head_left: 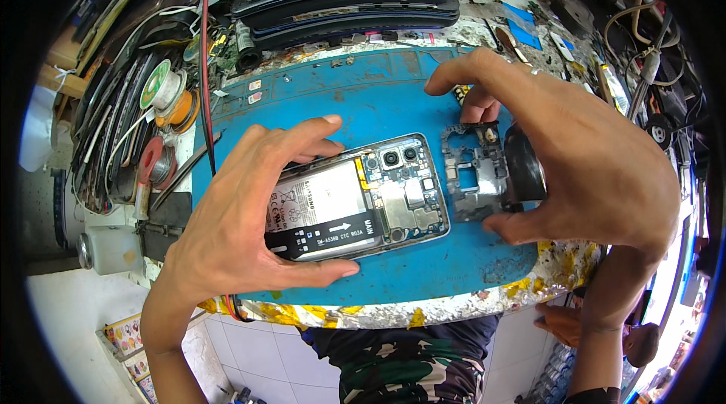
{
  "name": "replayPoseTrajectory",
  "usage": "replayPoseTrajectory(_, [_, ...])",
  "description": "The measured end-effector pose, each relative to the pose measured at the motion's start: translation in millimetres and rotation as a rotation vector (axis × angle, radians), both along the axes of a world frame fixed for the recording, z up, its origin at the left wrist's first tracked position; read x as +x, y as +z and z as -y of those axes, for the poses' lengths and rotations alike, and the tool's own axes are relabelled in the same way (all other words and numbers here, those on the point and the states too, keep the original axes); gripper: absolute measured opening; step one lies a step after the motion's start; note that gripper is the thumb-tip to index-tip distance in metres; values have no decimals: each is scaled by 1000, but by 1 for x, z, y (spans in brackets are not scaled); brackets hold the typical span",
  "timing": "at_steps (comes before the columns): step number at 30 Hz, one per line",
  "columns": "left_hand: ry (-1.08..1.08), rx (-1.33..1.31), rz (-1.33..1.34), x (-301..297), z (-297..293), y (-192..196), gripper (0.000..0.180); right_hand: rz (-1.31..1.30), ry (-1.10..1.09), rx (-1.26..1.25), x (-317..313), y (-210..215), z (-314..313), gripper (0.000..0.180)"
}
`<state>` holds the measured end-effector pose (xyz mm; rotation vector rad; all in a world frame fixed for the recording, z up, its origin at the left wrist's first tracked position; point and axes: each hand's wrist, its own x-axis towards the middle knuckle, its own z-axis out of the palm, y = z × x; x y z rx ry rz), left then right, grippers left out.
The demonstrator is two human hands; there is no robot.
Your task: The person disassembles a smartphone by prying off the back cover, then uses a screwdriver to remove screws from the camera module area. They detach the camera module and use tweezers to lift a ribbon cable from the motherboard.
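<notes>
An opened smartphone (378, 192) with its back removed lies on a blue work mat (363, 94), showing a white battery, circuit board and two camera lenses. My left hand (242, 215) grips the phone's left end, thumb along the near edge and fingers over the far edge. My right hand (575, 154) hovers over the right, its thumb and fingers around a grey plastic inner frame (476, 173) lying just right of the phone. A dark round object (525, 162) sits partly hidden under that hand.
A stack of dark phones and tablets (348, 3) lies at the back of the bench. Solder spools and tape rolls (166, 94) sit at the left with a red cable (206, 64). Tools and cables crowd the back right (628, 41). The bench's front edge (393, 313) is worn.
</notes>
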<state>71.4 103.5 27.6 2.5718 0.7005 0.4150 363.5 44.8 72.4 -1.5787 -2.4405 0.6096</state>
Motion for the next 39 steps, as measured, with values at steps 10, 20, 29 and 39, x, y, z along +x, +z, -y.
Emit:
replayPoseTrajectory(10, [-32, -2, 46, 0, -2, -2, 106, -8, 142, 258, 19, 13, -11, 92])
replayPoseTrajectory(20, [-54, -21, 49, 1, -2, 3, 95, -152, -272, 652, 16, 9, -28, 79])
replayPoseTrajectory(29, [-58, -23, 53, -3, -1, 1, 94, -186, -380, 610, 9, -7, -49, 71])
replayPoseTrajectory(39, [-67, -50, 44, -7, 1, 3, 104, 32, -343, 552, 6, 5, -101, 72])
